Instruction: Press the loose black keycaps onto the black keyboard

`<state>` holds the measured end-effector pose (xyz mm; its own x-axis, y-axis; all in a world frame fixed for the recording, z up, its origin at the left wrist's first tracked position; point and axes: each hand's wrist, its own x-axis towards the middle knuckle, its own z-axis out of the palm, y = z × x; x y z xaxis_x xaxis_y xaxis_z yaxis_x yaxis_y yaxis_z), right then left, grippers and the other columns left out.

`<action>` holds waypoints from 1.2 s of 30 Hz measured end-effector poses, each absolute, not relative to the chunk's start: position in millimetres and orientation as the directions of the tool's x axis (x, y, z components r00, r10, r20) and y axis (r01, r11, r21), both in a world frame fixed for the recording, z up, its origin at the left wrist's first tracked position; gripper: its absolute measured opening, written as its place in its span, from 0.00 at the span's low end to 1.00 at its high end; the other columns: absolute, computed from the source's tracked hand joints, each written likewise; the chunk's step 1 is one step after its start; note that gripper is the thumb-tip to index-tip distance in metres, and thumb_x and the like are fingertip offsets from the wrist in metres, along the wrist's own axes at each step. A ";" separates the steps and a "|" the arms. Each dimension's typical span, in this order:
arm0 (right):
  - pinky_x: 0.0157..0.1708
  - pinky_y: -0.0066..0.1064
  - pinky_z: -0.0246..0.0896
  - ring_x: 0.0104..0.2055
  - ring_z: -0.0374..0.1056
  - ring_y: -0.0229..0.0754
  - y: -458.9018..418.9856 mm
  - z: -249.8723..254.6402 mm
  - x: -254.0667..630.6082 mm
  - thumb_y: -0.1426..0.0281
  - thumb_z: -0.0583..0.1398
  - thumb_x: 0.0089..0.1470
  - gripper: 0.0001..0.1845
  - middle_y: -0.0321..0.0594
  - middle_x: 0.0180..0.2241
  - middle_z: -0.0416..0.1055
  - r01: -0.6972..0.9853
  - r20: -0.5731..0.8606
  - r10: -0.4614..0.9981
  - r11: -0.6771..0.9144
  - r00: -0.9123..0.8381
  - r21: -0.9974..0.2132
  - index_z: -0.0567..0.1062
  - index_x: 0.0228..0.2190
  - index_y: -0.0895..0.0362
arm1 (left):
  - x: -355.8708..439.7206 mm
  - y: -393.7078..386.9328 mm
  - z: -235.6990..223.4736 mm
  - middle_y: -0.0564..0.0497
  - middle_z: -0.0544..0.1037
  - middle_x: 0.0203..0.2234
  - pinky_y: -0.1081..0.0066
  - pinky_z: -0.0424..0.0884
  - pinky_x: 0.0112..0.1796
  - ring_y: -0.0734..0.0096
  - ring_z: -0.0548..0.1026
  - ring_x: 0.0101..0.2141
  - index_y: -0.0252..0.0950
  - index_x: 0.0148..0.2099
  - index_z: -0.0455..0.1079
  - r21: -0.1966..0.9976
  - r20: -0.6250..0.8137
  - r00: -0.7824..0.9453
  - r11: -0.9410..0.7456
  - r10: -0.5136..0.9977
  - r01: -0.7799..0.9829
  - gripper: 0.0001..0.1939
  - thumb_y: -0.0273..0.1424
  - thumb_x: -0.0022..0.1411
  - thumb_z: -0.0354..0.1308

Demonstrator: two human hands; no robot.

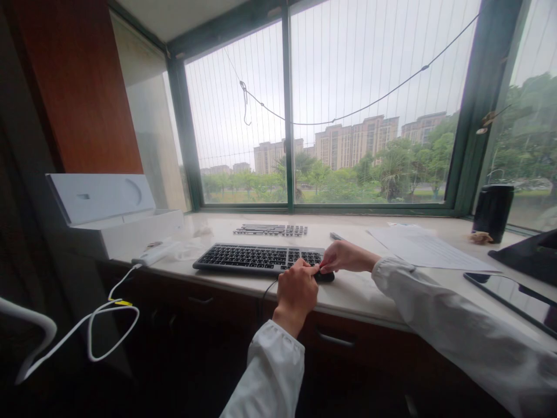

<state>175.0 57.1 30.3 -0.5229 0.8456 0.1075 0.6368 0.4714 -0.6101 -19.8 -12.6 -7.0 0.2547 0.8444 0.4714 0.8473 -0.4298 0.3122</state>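
Note:
A black keyboard (243, 258) lies on the pale countertop, its cable dropping over the front edge. At its right end my left hand (298, 290) is curled, with the index finger stretched toward the right fingertips. My right hand (342, 256) comes in from the right, thumb and fingers pinched together over the keyboard's right corner. Both hands' fingertips meet there, and whatever is between them is too small or hidden to make out. Behind the keyboard, small grey pieces that look like loose keycaps (270, 230) are laid out in rows.
On the left are an open white box (130, 232), clear plastic wrapping (187, 249) and a white power strip (152, 253) with its cord hanging down. To the right lie printed papers (430, 247), a dark-screened device (517, 296) and a black cylinder (493, 212). Windows stand behind.

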 end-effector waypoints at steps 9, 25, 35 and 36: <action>0.26 0.28 0.60 0.27 0.68 0.39 55.5 30.3 174.3 0.51 0.68 0.37 0.24 0.42 0.24 0.76 0.634 0.133 0.850 0.476 -0.510 -0.609 0.80 0.26 0.61 | -21.1 -9.0 -11.5 0.53 0.75 0.43 0.70 0.69 0.38 0.69 0.75 0.36 0.53 0.51 0.73 0.326 0.502 0.259 -0.457 0.826 0.827 0.19 0.33 0.69 0.43; 0.25 0.28 0.57 0.26 0.65 0.37 58.5 30.1 179.7 0.49 0.64 0.44 0.28 0.43 0.24 0.74 0.599 0.088 0.808 0.500 -0.582 -0.626 0.80 0.31 0.64 | -21.0 -9.1 -11.9 0.52 0.73 0.44 0.70 0.69 0.39 0.71 0.75 0.36 0.55 0.53 0.71 0.324 0.477 0.259 -0.442 0.840 0.836 0.20 0.33 0.69 0.42; 0.25 0.27 0.57 0.25 0.64 0.36 65.0 22.9 182.7 0.50 0.65 0.44 0.26 0.41 0.23 0.73 0.580 0.100 0.809 0.496 -0.579 -0.646 0.80 0.31 0.62 | -21.0 -5.9 -15.2 0.54 0.74 0.43 0.71 0.68 0.37 0.71 0.75 0.35 0.54 0.50 0.73 0.330 0.508 0.252 -0.456 0.824 0.826 0.18 0.34 0.69 0.43; 0.25 0.27 0.57 0.25 0.64 0.36 65.8 22.0 183.4 0.50 0.65 0.44 0.25 0.40 0.23 0.73 0.578 0.106 0.806 0.502 -0.582 -0.643 0.80 0.31 0.62 | -21.1 -5.7 -15.4 0.54 0.74 0.43 0.70 0.68 0.37 0.71 0.75 0.35 0.54 0.50 0.73 0.336 0.512 0.249 -0.458 0.822 0.823 0.18 0.34 0.69 0.43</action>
<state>183.4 65.8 22.0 -0.5824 0.8060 0.1059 0.5783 0.5023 -0.6429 -21.1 -5.7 -15.4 0.2490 0.8223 0.5116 0.8230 -0.4581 0.3358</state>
